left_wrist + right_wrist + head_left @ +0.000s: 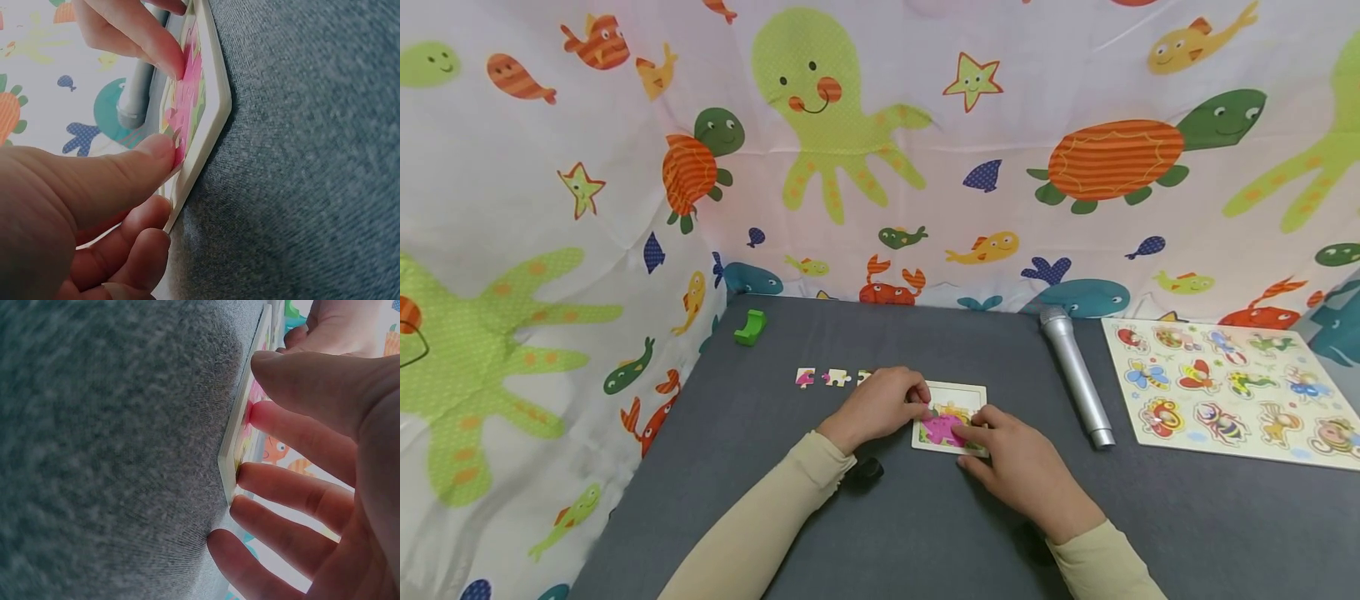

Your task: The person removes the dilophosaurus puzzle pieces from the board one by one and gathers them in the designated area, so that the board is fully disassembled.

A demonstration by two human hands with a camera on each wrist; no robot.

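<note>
A small jigsaw puzzle with a pink figure (942, 430) lies in a pale frame tray (958, 388) on the dark cloth. My left hand (886, 407) is at the tray's left side. In the left wrist view its thumb and fingers pinch a puzzle piece (179, 150) at the tray's edge; much of the piece is hidden. From the right, my right hand (1028, 463) reaches over the tray with fairly straight fingers. Its index fingertip touches the pink part, and other fingertips rest by the tray's rim. Loose jigsaw pieces (837, 377) lie in a row beyond my left hand, one partly covered.
A green arch-shaped block (750, 327) sits at the back left. To the right lie a silver microphone (1078, 379) and a board with insect pictures (1240, 392). A sea-animal curtain (880, 167) borders the back and left. Something black (867, 471) is at my left wrist.
</note>
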